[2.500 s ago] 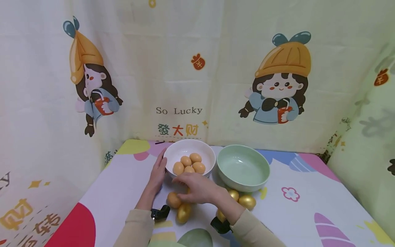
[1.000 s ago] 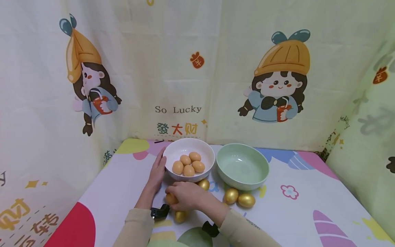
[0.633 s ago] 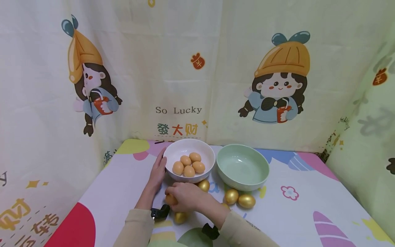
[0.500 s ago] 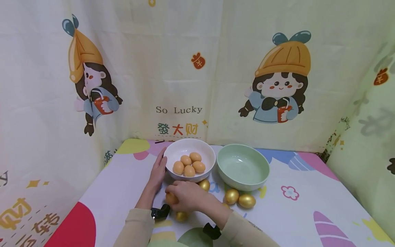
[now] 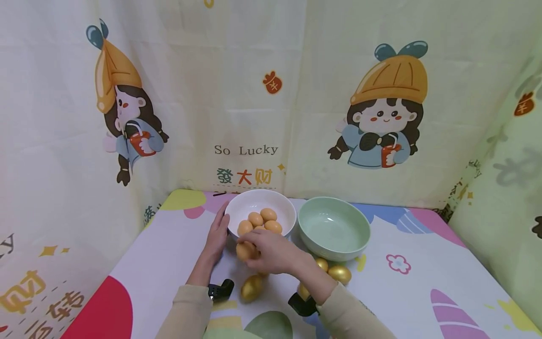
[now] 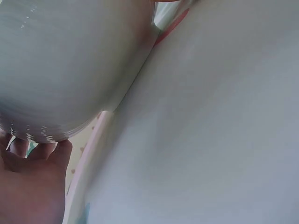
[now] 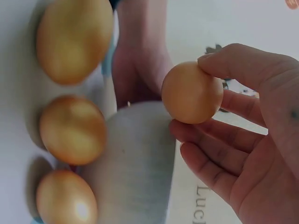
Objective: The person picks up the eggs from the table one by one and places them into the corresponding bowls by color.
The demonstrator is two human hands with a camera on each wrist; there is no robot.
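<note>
My right hand (image 5: 274, 252) pinches a brown egg (image 5: 245, 251) just in front of the white bowl (image 5: 237, 207). The right wrist view shows this egg (image 7: 192, 92) between the thumb and fingers of the right hand (image 7: 261, 140). Several brown eggs (image 5: 268, 214) lie inside the white bowl, one partly behind my right hand. With its fingers fairly straight, my left hand (image 5: 217, 238) rests against the bowl's left side. In the left wrist view, fingertips of the left hand (image 6: 35, 182) touch the bowl's outer wall (image 6: 60, 60).
A green bowl (image 5: 332, 230) stands right of the white one, with nothing in it. One gold egg (image 5: 251, 288) lies in front of my right hand; other gold eggs (image 5: 340, 274) lie near the right forearm, partly covered. A patterned curtain (image 5: 237, 94) hangs behind the table (image 5: 406, 301).
My right hand has lifted the brown egg off the table and moved up and right toward the white bowl. The left hand has stayed at the bowl's side.
</note>
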